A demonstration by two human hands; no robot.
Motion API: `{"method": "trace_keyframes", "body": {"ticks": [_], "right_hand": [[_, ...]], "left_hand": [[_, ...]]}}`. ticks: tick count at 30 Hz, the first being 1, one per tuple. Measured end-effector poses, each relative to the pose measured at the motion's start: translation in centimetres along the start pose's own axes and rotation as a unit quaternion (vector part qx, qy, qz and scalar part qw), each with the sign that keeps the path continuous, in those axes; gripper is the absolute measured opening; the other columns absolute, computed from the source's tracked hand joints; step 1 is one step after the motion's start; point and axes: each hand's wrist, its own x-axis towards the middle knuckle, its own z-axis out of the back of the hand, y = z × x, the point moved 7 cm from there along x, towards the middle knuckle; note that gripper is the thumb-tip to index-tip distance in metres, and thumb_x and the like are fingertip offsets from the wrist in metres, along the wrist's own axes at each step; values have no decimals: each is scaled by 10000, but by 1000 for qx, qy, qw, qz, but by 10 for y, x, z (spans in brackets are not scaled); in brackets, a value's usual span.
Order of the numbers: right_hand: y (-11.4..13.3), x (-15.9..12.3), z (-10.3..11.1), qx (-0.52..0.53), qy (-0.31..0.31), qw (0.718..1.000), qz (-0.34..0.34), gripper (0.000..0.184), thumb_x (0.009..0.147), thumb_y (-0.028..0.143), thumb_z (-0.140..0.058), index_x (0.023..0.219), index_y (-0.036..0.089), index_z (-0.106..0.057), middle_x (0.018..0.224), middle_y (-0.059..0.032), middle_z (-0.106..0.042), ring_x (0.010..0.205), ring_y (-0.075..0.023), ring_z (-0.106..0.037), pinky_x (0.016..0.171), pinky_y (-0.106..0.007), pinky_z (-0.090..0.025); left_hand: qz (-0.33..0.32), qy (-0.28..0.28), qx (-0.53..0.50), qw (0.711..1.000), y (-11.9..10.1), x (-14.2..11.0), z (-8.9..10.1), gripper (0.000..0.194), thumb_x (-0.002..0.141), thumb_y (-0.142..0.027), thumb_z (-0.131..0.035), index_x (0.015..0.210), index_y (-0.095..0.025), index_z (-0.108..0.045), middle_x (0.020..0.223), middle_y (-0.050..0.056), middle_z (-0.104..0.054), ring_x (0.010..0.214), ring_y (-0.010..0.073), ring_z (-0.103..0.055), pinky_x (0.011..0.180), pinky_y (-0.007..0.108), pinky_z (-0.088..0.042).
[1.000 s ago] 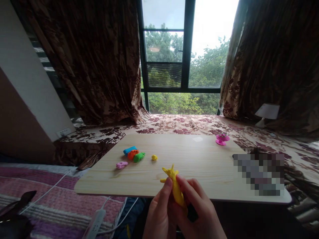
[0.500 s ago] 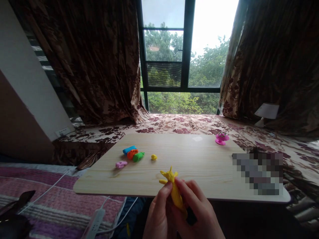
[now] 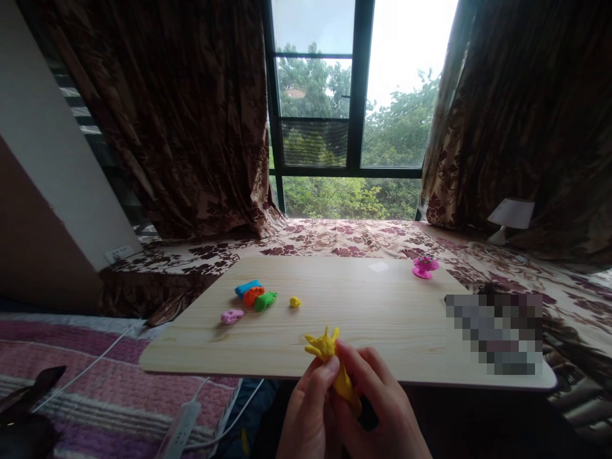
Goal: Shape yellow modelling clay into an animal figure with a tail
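Observation:
A yellow modelling clay figure [image 3: 323, 344] with several thin prongs at its top is held between both hands at the table's near edge. My left hand [image 3: 308, 408] is closed on it, the thumb pressing just below the prongs. From the other side, my right hand [image 3: 382, 401] grips the figure's body and upper part with its fingertips. The lower end of the figure is partly hidden by the fingers. Beyond the hands, a small yellow clay lump [image 3: 295, 302] lies on the wooden table [image 3: 363, 293].
Left on the table are blue [image 3: 248, 288], orange [image 3: 253, 296], green [image 3: 265, 301] and pink clay pieces [image 3: 232, 316]. A magenta clay model [image 3: 425, 268] stands at the back right. A blurred-out object [image 3: 497, 335] covers the right side. A power strip [image 3: 179, 427] lies lower left.
The left thumb has shifted up and right on the clay figure. The prongs have tilted and spread a little, and the figure's top sits slightly lower.

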Motion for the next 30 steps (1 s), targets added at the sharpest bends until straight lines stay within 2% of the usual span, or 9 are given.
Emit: {"method": "trace_keyframes", "body": {"ticks": [3, 5, 9, 13, 18, 21, 23, 27, 30], "right_hand": [[-3, 9, 22, 29, -1, 998, -52, 490, 786, 119, -530, 1246, 272, -455, 993, -42, -550, 817, -157, -555, 719, -264, -484], [-3, 20, 38, 60, 39, 994, -77, 372, 816, 138, -530, 1163, 273, -521, 1008, -32, -555, 863, -158, -546, 770, -267, -463], [1, 38, 63, 121, 135, 976, -119, 308, 863, 162, -502, 1146, 261, -567, 1005, -29, -555, 951, -177, -525, 848, -295, -426], [4, 44, 62, 152, 212, 956, -134, 318, 859, 146, -515, 1142, 271, -589, 953, -16, -557, 982, -182, -515, 877, -301, -401], [1, 42, 51, 173, 220, 950, -139, 318, 867, 165, -517, 1152, 288, -584, 942, -10, -556, 1004, -184, -504, 880, -301, -393], [-3, 40, 49, 166, 220, 950, -146, 315, 869, 176, -520, 1157, 284, -585, 974, -14, -565, 1025, -186, -494, 886, -295, -388], [-7, 39, 51, 164, 216, 950, -156, 304, 873, 204, -526, 1158, 288, -586, 1016, -16, -574, 1044, -188, -486, 877, -283, -393], [-15, 36, 51, 190, 195, 942, -194, 277, 876, 276, -535, 1143, 309, -596, 1068, -10, -593, 973, -172, -534, 830, -274, -432], [-18, 31, 43, 228, 192, 923, -243, 299, 867, 297, -548, 1164, 300, -580, 1031, -18, -612, 915, -173, -569, 814, -298, -458]], "left_hand": [[36, 34, 21, 999, 9, 2, 8, 305, 677, -265, -670, 969, -178, -669, 971, 86, -687, 956, 245, -617, 806, 343, -487], [43, 31, 51, 997, 10, 6, 19, 313, 661, -269, -674, 954, -162, -681, 1005, 111, -684, 966, 247, -610, 792, 346, -483], [-28, -19, 112, 993, -11, 16, 34, 293, 648, -270, -681, 918, -160, -693, 944, 96, -707, 922, 213, -622, 798, 318, -461], [-127, -31, 164, 978, -37, 12, 18, 327, 648, -335, -685, 933, -173, -685, 959, 85, -708, 1004, 249, -595, 880, 366, -414], [-170, -38, 196, 965, -44, 1, 6, 280, 642, -328, -688, 871, -168, -688, 840, 63, -719, 896, 237, -636, 909, 379, -403], [-210, -50, 248, 945, -48, -5, 7, 277, 685, -356, -647, 898, -180, -671, 898, 68, -700, 927, 247, -620, 890, 387, -413], [-302, -80, 315, 896, -59, -16, 7, 223, 723, -335, -617, 901, -207, -659, 999, 54, -660, 1026, 240, -568, 914, 362, -395], [-526, -120, 451, 712, -72, -50, -9, 158, 740, -192, -610, 880, -260, -637, 1089, 12, -557, 1061, 194, -511, 919, 323, -392], [-573, -106, 515, 628, -67, -57, -21, 193, 739, -153, -605, 896, -264, -619, 1057, 17, -541, 1008, 190, -523, 894, 337, -409]]}}
